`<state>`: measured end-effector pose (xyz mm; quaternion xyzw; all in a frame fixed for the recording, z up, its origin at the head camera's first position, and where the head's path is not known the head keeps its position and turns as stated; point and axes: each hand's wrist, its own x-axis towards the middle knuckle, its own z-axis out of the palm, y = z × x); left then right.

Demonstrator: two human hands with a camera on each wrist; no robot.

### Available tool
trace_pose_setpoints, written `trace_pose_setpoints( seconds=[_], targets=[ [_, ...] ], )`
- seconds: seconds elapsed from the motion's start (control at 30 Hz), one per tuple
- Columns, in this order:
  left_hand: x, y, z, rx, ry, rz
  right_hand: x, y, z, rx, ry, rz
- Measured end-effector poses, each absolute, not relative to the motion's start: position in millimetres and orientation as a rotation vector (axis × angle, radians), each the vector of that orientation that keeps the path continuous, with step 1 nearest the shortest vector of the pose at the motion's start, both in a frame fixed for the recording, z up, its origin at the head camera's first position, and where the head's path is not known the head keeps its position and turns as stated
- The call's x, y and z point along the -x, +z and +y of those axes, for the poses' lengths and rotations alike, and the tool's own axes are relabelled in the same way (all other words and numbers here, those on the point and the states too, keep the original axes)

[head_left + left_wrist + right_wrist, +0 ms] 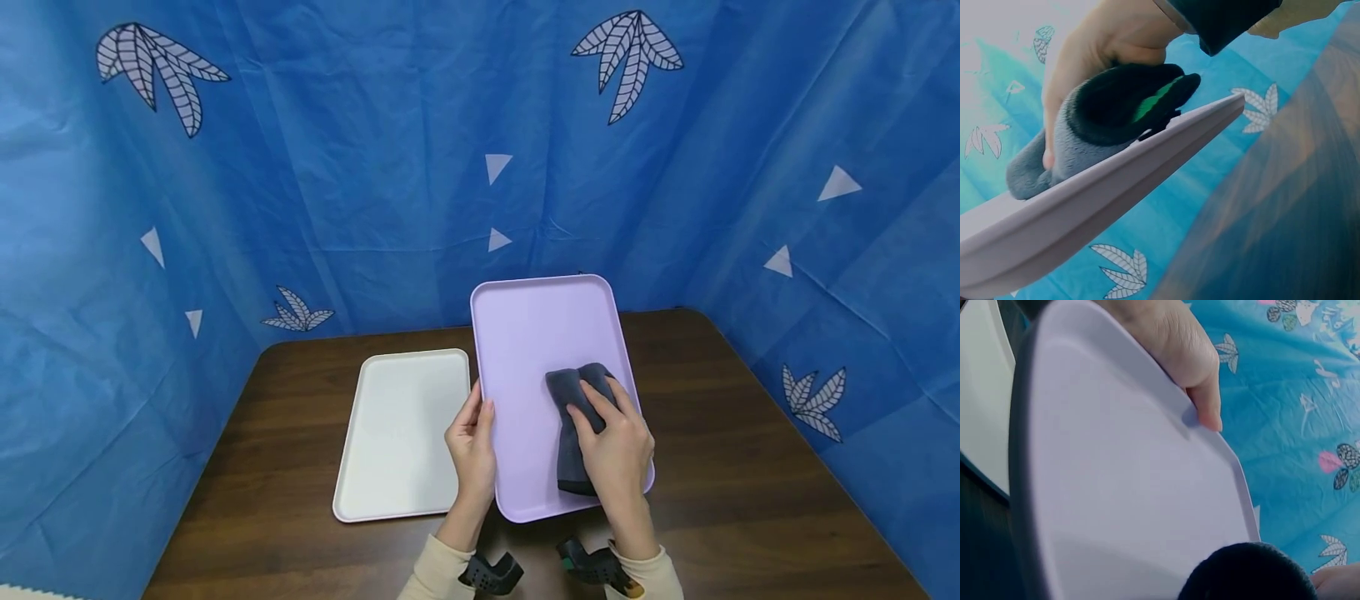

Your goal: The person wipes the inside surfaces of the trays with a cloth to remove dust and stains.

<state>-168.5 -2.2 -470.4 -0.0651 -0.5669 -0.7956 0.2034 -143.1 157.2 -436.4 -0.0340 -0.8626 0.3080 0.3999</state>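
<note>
A lilac tray is held up at a tilt above the table. My left hand grips its left rim, with the thumb over the edge in the right wrist view. My right hand pinches a folded dark grey cloth and holds it against the right part of the tray's inner face. In the left wrist view, the bunched cloth lies along the tray's surface, its folded end showing a green strip. The right wrist view shows the cloth as a dark rounded shape at the bottom.
A white tray lies flat on the brown wooden table, just left of the lilac tray. Blue curtains with leaf and triangle prints stand behind the table and on both sides. Dark straps circle both wrists.
</note>
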Motion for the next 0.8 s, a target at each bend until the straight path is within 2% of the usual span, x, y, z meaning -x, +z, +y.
trace_pose_setpoints(
  seconds=[0.43,0.8],
  targets=[
    [169,-470,-5,0.187,-2.218,-1.551,144,-437,172,0.203,0.803,-2.215],
    [168,-468,-6,0.213,-2.234,-1.533,139,-440,166,0.268,0.849,-2.192]
  ],
)
